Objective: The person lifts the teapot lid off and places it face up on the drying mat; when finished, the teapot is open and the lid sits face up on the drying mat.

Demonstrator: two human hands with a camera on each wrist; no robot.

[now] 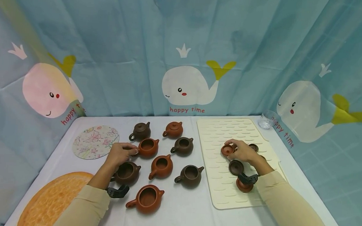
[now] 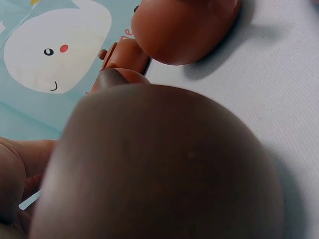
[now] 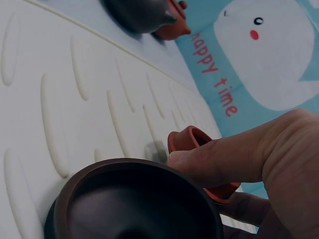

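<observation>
In the head view my left hand [image 1: 121, 155] pinches the handle side of a lidless reddish-brown teapot [image 1: 148, 152]. A dark brown teapot [image 1: 126, 174] stands just below that hand; its rounded side [image 2: 164, 164] fills much of the left wrist view and hides the grip. Over the cream mat [image 1: 216, 195], my right hand [image 1: 241, 151] pinches a small reddish teapot lid [image 1: 227, 150] between thumb and fingers, its hollow inside showing. Close to this hand lies a dark lid [image 3: 134, 199], with a reddish lid [image 1: 244, 186] nearer me and another dark lid [image 1: 253, 147] behind.
Other lidless teapots stand mid-table, including a reddish one [image 1: 146, 201] in front. Two lidded teapots, one dark [image 1: 141, 131] and one reddish [image 1: 173, 130], stand at the back. A floral round mat [image 1: 91, 141], an orange round mat [image 1: 52, 201] and a clear glass [image 1: 267, 120] lie around them.
</observation>
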